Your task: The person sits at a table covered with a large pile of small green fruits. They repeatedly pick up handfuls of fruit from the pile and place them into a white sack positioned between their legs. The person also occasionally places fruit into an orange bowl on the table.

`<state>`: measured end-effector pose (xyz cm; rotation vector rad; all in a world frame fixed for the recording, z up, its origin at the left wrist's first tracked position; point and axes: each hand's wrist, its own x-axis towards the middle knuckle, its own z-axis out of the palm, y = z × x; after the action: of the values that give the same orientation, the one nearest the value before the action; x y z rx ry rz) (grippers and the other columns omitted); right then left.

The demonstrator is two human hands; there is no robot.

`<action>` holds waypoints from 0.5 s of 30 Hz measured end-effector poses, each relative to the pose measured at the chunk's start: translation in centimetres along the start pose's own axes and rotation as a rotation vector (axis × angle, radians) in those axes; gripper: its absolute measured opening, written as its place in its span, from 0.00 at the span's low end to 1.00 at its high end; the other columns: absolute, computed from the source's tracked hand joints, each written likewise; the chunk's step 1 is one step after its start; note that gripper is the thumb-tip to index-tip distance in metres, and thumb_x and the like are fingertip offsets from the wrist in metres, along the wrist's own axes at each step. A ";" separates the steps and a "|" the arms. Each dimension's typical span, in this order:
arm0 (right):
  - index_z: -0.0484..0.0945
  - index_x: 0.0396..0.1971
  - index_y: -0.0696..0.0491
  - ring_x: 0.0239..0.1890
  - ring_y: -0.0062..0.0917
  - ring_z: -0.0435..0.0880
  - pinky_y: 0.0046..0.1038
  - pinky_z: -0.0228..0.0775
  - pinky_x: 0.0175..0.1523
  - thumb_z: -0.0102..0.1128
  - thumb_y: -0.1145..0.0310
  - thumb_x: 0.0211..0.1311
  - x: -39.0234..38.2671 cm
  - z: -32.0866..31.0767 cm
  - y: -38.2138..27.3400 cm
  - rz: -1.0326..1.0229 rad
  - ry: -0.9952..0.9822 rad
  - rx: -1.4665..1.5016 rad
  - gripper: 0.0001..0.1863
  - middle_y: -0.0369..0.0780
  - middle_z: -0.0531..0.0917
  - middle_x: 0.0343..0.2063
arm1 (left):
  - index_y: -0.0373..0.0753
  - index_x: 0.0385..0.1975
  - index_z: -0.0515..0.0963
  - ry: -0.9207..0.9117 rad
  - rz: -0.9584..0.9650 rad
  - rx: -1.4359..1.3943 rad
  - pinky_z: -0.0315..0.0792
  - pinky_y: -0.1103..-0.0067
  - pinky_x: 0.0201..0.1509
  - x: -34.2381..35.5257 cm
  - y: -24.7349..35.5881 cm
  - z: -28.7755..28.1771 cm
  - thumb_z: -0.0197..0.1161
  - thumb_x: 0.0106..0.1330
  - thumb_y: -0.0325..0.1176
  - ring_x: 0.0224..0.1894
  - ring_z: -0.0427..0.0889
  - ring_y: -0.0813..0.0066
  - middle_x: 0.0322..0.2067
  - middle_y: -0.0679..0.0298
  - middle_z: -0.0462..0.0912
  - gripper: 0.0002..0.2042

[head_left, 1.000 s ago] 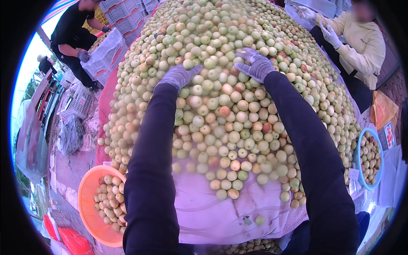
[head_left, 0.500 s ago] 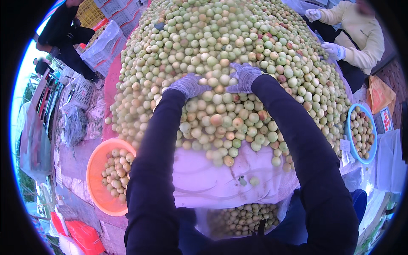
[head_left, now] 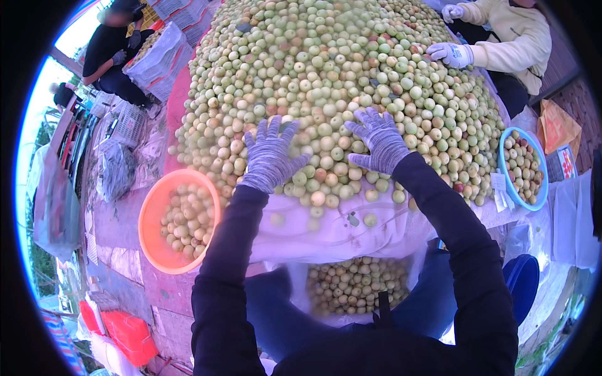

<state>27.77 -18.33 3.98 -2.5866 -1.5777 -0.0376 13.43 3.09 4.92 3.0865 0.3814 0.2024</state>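
A large heap of small, round, pale green fruit [head_left: 320,81], a few flushed red, covers the surface before me. My left hand [head_left: 271,153], in a mottled grey glove, lies spread on its near part. My right hand [head_left: 378,141], gloved the same, rests on fruit to the right, fingers apart. Below them the pale cloth [head_left: 326,238] shows, with a few loose fruit. An orange basket [head_left: 150,222] of fruit is beside my left forearm; a light blue basin [head_left: 539,193] of fruit sits at the right. Beneath the edge, between my legs, is more fruit [head_left: 351,285].
A co-worker in cream [head_left: 517,56] at right rests a white-gloved hand [head_left: 451,54] on the heap. Another in black [head_left: 113,78] is at upper left by stacked crates [head_left: 182,19]. A red bag [head_left: 128,335] lies lower left; a dark blue container [head_left: 520,288] lower right.
My hands have come lower in the picture, fingers now more widely spread. The view takes in more below the surface's edge. The cream-clad co-worker's nearer hand has reached onto the heap.
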 end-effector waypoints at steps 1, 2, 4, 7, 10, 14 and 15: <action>0.62 0.59 0.43 0.66 0.39 0.50 0.48 0.34 0.66 0.51 0.39 0.51 -0.5 0.4 -1.5 -0.015 0.069 -0.001 0.37 0.44 0.58 0.61 | 0.53 0.60 0.59 0.021 0.029 -0.020 0.39 0.47 0.63 -0.8 1.9 0.6 0.60 0.51 0.57 0.65 0.50 0.52 0.61 0.54 0.55 0.36; 0.61 0.59 0.43 0.66 0.40 0.49 0.49 0.33 0.66 0.50 0.39 0.52 -0.9 0.9 -2.9 -0.018 -0.010 -0.018 0.37 0.45 0.58 0.61 | 0.53 0.60 0.59 -0.048 0.033 -0.033 0.39 0.46 0.63 -1.7 3.6 1.3 0.60 0.50 0.58 0.65 0.49 0.52 0.61 0.54 0.55 0.36; 0.58 0.61 0.42 0.66 0.39 0.46 0.50 0.32 0.66 0.50 0.39 0.51 -2.9 1.7 -4.8 0.018 -0.107 -0.074 0.38 0.43 0.54 0.63 | 0.55 0.61 0.59 -0.122 0.016 -0.055 0.38 0.45 0.62 -4.1 6.3 2.6 0.61 0.50 0.58 0.66 0.47 0.52 0.62 0.56 0.53 0.37; 0.54 0.62 0.41 0.67 0.38 0.45 0.50 0.32 0.66 0.53 0.41 0.51 -5.9 2.9 -6.0 0.035 -0.134 -0.060 0.40 0.41 0.51 0.64 | 0.54 0.61 0.57 -0.166 -0.050 -0.117 0.38 0.45 0.62 -7.6 8.2 3.8 0.60 0.51 0.57 0.66 0.45 0.51 0.64 0.57 0.50 0.37; 0.52 0.63 0.41 0.67 0.37 0.43 0.51 0.31 0.66 0.54 0.43 0.51 -8.3 4.2 -5.6 0.028 -0.091 -0.004 0.41 0.41 0.50 0.64 | 0.50 0.62 0.56 -0.096 -0.067 -0.158 0.42 0.45 0.61 -10.5 8.9 4.1 0.59 0.53 0.53 0.66 0.44 0.49 0.64 0.57 0.48 0.36; 0.57 0.61 0.46 0.68 0.35 0.43 0.50 0.31 0.66 0.49 0.46 0.54 -11.4 5.6 -4.5 0.056 -0.110 -0.155 0.36 0.40 0.51 0.64 | 0.48 0.62 0.55 -0.207 -0.135 -0.122 0.48 0.47 0.60 -13.4 8.6 3.8 0.58 0.55 0.51 0.65 0.46 0.47 0.63 0.55 0.51 0.35; 0.58 0.61 0.47 0.68 0.35 0.43 0.49 0.31 0.66 0.48 0.46 0.55 -12.2 5.6 -4.2 0.068 -0.136 -0.222 0.35 0.40 0.52 0.64 | 0.48 0.62 0.55 -0.225 -0.126 -0.135 0.48 0.48 0.60 -14.0 8.4 3.6 0.58 0.55 0.50 0.65 0.47 0.47 0.63 0.54 0.51 0.35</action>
<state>18.22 -26.64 -2.25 -2.8670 -1.6112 -0.0338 2.49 -8.55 -0.08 2.8982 0.5251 -0.1171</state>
